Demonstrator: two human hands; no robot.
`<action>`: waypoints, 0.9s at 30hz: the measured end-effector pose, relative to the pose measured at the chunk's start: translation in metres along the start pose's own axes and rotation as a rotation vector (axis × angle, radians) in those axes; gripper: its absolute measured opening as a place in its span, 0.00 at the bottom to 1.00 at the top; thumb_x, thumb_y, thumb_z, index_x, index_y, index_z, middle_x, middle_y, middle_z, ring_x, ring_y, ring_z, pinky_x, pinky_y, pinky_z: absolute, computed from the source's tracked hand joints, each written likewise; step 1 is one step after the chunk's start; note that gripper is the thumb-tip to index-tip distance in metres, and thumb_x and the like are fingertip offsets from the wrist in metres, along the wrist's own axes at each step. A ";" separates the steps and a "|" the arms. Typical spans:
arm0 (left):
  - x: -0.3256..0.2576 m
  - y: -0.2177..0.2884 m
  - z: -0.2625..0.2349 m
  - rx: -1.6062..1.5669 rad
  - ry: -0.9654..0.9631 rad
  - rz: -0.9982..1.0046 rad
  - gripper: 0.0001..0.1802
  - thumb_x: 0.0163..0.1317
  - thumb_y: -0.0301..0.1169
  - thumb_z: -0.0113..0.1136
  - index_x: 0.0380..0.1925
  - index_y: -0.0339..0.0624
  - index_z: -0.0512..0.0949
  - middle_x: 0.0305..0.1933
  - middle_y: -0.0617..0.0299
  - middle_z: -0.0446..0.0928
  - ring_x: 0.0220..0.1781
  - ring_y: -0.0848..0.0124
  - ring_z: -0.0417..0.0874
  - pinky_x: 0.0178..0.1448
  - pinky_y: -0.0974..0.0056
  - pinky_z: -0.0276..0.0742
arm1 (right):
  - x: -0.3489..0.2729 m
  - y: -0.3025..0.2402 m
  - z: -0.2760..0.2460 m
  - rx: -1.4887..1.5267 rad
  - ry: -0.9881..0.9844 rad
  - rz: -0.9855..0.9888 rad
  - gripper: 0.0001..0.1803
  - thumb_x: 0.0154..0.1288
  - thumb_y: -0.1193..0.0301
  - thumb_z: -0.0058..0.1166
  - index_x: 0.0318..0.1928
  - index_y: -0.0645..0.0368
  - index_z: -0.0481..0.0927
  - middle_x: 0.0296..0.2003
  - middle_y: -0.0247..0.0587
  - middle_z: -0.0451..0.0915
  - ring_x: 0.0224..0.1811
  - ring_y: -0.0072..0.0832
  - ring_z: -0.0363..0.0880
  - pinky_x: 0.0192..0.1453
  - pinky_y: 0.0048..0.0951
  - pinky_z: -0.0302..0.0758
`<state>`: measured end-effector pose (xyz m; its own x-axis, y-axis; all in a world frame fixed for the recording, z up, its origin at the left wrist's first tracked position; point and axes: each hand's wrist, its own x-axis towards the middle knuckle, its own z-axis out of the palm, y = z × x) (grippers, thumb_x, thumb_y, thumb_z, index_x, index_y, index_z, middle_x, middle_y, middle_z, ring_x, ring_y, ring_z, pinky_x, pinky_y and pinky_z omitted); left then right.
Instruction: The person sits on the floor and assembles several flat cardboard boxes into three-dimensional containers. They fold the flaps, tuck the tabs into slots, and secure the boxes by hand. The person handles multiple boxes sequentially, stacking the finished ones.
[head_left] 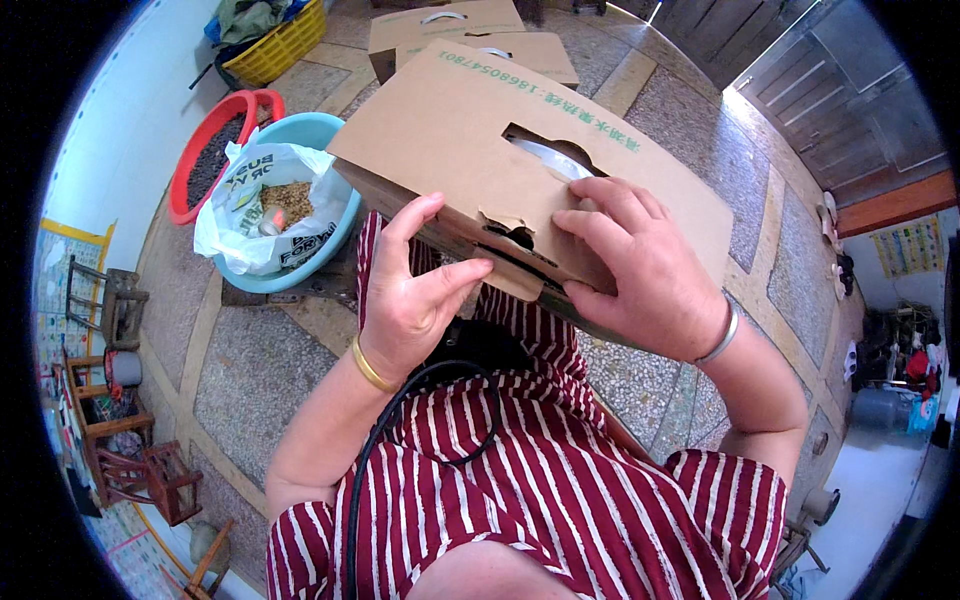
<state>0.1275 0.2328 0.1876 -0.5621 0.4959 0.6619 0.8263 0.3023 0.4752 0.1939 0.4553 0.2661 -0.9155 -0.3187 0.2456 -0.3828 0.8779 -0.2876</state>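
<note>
A brown cardboard carton (455, 130) with green print lies tilted across the space before my lap. Its top has a cut-out with a white plastic handle (553, 158). Along the near edge, a small flap (515, 280) sticks out below a torn slot. My left hand (415, 300) is at this edge, thumb and index finger spread, the thumb tip by the flap; its other fingers are partly hidden. With fingers on top and thumb at the near side, my right hand (650, 270) grips the carton's edge, right of the slot.
Left stand a light-blue basin (345, 215) lined with a white plastic bag (225, 225) of brown grains, and a red-rimmed tub (180, 185). More cartons (400, 30) lie ahead, near a yellow basket (285, 50). Small wooden chairs (170, 480) are at lower left. A black cable (355, 480) crosses my front.
</note>
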 end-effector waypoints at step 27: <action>0.005 -0.006 -0.007 0.046 -0.060 0.078 0.13 0.38 0.26 0.68 0.29 0.47 0.82 0.53 0.55 0.71 0.55 0.53 0.69 0.60 0.53 0.64 | 0.047 0.009 0.027 0.092 -0.041 -0.146 0.22 0.45 0.65 0.62 0.43 0.56 0.76 0.47 0.43 0.71 0.52 0.42 0.66 0.56 0.41 0.66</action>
<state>0.1198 0.2279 0.1916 -0.4940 0.5673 0.6589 0.8690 0.2974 0.3955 0.1442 0.4388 0.2504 -0.8526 -0.4568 0.2537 -0.5204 0.7854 -0.3352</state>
